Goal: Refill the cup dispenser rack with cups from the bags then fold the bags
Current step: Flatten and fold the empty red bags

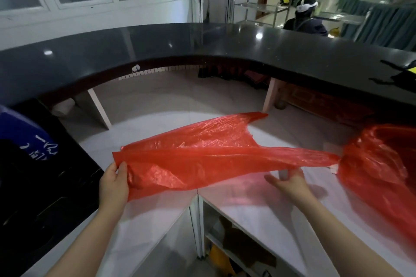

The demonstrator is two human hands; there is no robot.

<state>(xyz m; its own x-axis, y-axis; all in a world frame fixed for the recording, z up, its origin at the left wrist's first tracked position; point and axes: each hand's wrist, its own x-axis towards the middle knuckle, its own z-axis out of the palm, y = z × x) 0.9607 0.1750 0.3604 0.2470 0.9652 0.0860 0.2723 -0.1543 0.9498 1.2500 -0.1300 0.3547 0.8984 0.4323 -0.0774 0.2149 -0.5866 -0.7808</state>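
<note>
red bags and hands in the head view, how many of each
red bags: 2, one stretched flat, one crumpled at the right
hands: 2, left pinching the flat bag's corner, right at its handle end, grip unclear
total: 4

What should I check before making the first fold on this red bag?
1. Left hand pinches the corner of the red bag: ok.
2. Right hand grips the handle end: cannot tell, fingers sit under the plastic.
3. Bag stretched flat: not ok, lower edge sags and wrinkles.
4. Bag emptied of cups: ok, none show through.
5. White counter below bare for laying it down: ok.
6. Second red bag clear of the fold: not ok, it crowds the handle.
</note>
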